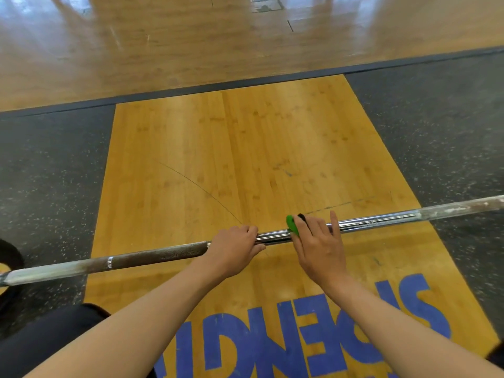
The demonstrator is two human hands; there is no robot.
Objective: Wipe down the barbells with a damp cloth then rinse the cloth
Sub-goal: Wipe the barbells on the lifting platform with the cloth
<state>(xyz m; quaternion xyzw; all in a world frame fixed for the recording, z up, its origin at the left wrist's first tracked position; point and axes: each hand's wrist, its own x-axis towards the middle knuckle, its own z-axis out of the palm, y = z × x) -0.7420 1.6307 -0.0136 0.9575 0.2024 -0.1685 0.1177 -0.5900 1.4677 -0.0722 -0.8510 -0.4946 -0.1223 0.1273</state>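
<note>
Barbell [152, 253] lies across the platform [245, 148]. Left end is chalky, unwiped. My left hand [234, 242] grips the shaft. Centre is shiny, probably done. My right hand [317, 241] holds the green cloth [292, 224] on the bar, fingers apparently curled over. Right end is chalky. Rinse pending.

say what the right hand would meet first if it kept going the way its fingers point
The right hand holds the green cloth on the barbell; beyond that only the wooden platform shows, so probably nothing.
</note>
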